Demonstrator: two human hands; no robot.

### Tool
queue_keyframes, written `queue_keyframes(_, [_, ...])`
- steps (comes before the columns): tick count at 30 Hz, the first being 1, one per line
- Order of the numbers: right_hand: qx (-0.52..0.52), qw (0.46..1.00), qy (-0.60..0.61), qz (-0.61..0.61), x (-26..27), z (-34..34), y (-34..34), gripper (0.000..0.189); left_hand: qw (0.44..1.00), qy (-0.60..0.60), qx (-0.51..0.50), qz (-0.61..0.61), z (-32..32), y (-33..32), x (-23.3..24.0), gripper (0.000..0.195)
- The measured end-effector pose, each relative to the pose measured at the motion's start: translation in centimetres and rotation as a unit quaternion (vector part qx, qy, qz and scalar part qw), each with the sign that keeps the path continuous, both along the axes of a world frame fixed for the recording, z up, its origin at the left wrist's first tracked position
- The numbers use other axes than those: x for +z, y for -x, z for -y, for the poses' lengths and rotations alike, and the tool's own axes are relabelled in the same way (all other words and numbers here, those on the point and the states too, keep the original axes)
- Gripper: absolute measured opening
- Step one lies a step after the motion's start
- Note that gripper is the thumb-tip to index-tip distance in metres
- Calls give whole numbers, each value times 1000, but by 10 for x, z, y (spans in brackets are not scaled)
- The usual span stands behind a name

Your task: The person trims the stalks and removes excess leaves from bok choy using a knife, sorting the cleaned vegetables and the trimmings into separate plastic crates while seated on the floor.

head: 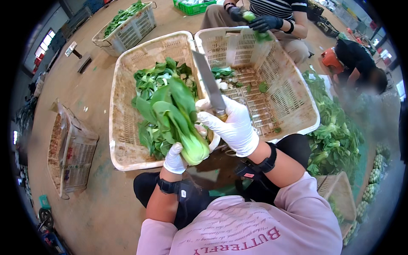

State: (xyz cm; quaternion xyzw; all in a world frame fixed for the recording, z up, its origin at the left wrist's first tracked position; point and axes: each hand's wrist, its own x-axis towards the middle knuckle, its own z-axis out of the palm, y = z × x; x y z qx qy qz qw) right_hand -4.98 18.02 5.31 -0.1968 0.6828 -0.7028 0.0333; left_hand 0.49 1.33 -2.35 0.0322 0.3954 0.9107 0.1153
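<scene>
My left hand (175, 159), in a white glove, is closed on the base of a head of bok choy (178, 122), its leaves pointing up and away from me. In my right hand (234, 126), gloved too, is a knife (210, 81) held by its handle, the broad blade pointing away and slightly left. The blade is apart from the bok choy. Beneath the head, loose green leaves (153, 79) lie in the left plastic crate (122, 127). The right plastic crate (306, 118) holds a few leaves and pale cut stem pieces (223, 85).
Across the crates a co-worker's gloved hands (263, 23) hold another vegetable. A large pile of bok choy (331, 137) lies at my right, beside a smaller crate (346, 197). More crates stand at far left (81, 159) and upper left (140, 25). Another person (358, 60) bends at upper right.
</scene>
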Motion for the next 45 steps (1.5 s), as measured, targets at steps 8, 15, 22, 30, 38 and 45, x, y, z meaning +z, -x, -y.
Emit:
queue_keyframes(8, [-23, 995, -84, -53, 0, -7, 7, 27, 996, 17, -3, 88, 10, -8, -19, 68])
queue_keyframes(15, [16, 979, 118, 167, 0, -17, 21, 17, 998, -34, -52, 6, 1, 8, -10, 70])
queue_keyframes(22, [34, 997, 50, 44, -24, 2, 16, 28, 998, -6, -5, 69, 5, -3, -9, 66])
queue_keyframes(30, [49, 967, 171, 180, -13, -13, 34, 23, 999, 18, -17, 30, 8, 6, 1, 66])
queue_keyframes(38, [-156, 977, 134, 49, -10, -18, 44, 21, 1000, -12, 0, 6, 12, 9, 2, 64])
queue_keyframes(45, [31, 998, -48, -4, -42, 2, 27, 20, 999, -31, 15, 33, 7, 6, 0, 57])
